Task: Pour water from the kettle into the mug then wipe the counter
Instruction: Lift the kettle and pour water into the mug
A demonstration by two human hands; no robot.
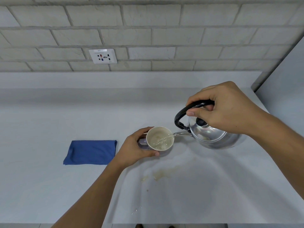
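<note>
I am seeing even, soft overhead light, faint shadows pooling on the bench (49, 112), wide-angle bending at edges, focus staying sharp.

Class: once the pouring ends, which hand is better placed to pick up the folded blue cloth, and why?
Probably the left hand: it steadies the pale ceramic mug right beside the folded blue cloth, while the right hand holds the tilted steel kettle farther away.

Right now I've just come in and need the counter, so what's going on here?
A person is pouring water from a tilted metal kettle into a mug. The right hand grips the kettle's black handle; the left hand steadies the mug on the counter. The stream is landing inside the mug. A folded blue cloth lies untouched to the left, and a yellowish spill sits in front of the mug, not yet wiped.
</note>
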